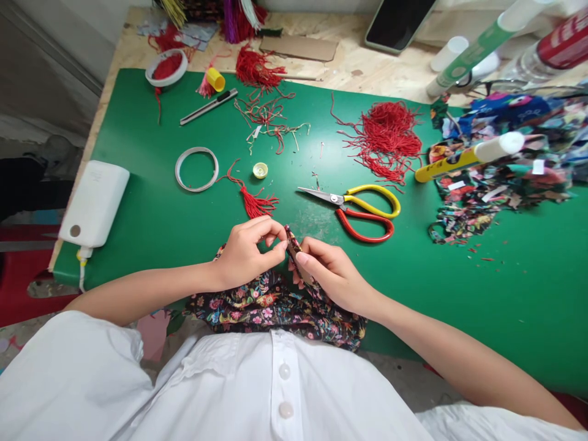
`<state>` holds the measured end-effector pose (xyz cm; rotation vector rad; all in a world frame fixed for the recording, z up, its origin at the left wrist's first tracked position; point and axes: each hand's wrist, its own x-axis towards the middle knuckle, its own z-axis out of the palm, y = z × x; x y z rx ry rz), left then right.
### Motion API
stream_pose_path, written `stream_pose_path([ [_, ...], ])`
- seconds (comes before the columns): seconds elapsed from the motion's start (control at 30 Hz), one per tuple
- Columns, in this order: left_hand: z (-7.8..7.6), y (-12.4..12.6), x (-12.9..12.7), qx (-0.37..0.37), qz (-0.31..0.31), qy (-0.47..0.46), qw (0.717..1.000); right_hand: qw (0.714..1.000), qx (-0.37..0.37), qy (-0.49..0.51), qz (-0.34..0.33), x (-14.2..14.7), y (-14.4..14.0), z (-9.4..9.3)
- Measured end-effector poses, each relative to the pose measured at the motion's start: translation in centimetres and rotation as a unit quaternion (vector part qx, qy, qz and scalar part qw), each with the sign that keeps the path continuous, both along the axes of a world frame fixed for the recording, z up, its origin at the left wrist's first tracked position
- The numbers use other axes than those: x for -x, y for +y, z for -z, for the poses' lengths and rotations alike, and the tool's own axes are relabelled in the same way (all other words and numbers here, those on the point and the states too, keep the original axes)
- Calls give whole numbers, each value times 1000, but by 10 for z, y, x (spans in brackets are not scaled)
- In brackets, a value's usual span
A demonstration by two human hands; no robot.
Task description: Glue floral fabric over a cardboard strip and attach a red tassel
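Thumb & index tips of L hand [243, 251] drawn close together at top edge of black floral-print cloth [261, 303]; can't tell if they've got hold of anything. R hand [337, 275] clamped on same cloth, thumb on folded edge, other fingers partly hidden. Rest of cloth bunched at 6 o'clock, btwn hands & white buttoned shirt [257, 373], over near edge of green mat [459, 288].

Clock dirs from where hands meet, L to R: white plastic block [94, 202] w/ cable, 9; round white tub [168, 81] w/ red thread, 11, far; flat white ring [178, 170], 10; silver-&-black craft knife [209, 107], 11; red thread tassel [255, 204], 11, near L hand; small pale-yellow cup [260, 170], 11, beyond tassel; metal scissors [337, 199] w/ yellow & red handles, 2, tips pointing 9-ish; loose red thread pile [386, 135], btwn 1 & 2; yellow white-capped marker [452, 164], 2; multicolour patterned scraps [505, 190], btwn 2 & 3.
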<state>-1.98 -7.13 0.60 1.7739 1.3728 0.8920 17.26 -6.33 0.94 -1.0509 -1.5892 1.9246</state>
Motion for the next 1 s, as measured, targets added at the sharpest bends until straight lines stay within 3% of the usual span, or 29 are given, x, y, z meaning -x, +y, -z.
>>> stream_pose_path([
  [0.47, 0, 1, 1, 5, -1, -14, 1000, 990, 106, 91, 28, -1, 4, 1],
  [0.8, 0, 1, 1, 21, -8, -27, 999, 971, 202, 70, 105, -2, 11, 6],
  [0.9, -2, 1, 2, 29, -15, -31, 999, 981, 160, 34, 101, -5, 14, 8],
  [1.0, -4, 2, 3, 27, -22, -44, 998, 998, 32, -38, 44, -10, 19, 4],
])
